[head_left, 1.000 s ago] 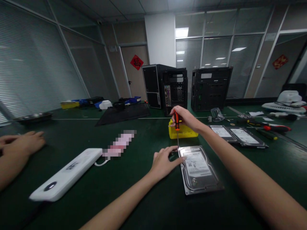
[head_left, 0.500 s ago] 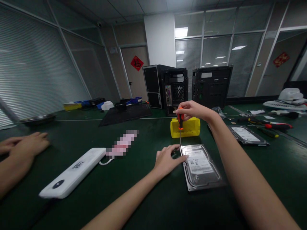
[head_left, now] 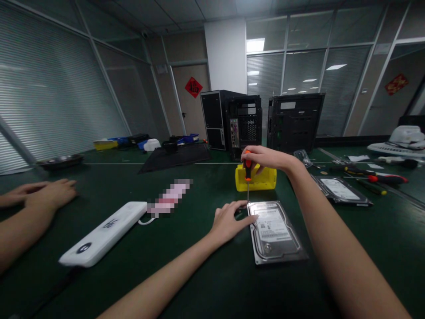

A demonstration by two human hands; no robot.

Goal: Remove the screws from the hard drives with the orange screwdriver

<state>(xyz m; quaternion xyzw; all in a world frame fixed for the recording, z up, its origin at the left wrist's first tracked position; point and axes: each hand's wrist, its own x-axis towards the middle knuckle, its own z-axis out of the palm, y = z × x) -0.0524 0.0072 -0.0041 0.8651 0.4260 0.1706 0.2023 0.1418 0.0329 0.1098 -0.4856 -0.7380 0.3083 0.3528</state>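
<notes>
A silver hard drive (head_left: 274, 235) with a white label lies flat on the green table in front of me. My left hand (head_left: 229, 223) grips its far left corner, thumb on the top face and fingers at the edge. Above that corner, my right hand (head_left: 260, 157) is closed around the orange-and-black handle of a screwdriver (head_left: 248, 170). The shaft stands upright, its tip at the drive's corner by my left fingertips; the exact contact point is too small to make out. Directly behind the screwdriver sits a yellow plastic bin (head_left: 267, 179).
Computer cases (head_left: 295, 124) stand at the back. To the right lie another hard drive (head_left: 340, 189), pliers (head_left: 387, 177) and loose parts. A white power bank (head_left: 106, 232) with a cable is on the left, near another person's hands (head_left: 53, 195). A black mat (head_left: 175, 158) lies farther back.
The view has shifted slightly. My right hand has dipped a little and its fingers have shifted on the screwdriver handle. My left hand keeps its hold on the drive.
</notes>
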